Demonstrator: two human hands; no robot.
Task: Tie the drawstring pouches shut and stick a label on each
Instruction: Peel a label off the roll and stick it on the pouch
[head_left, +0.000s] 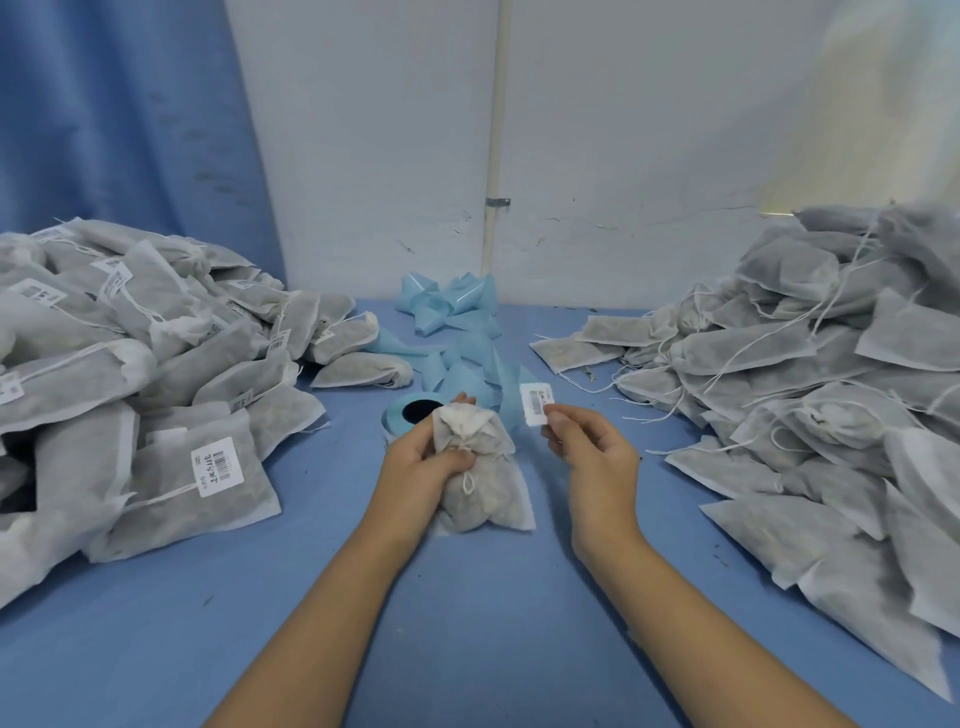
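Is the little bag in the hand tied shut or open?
Tied shut. The pouch neck is gathered tight where the left hand grips it, and a small knotted string loop hangs there.

Blue table (467, 623), scuffed white wall (623, 156), blue curtain (104, 104) at left.

The table surface (467, 597) is solid mid-blue. The pouches at frame left (130, 364) and right (810, 374) are grey-white, mottled by dark contents. The held label (535, 404) is white with a black barcode. The backing strip (457, 338) is light blue. The curtain (114, 114), upper left, is blue.
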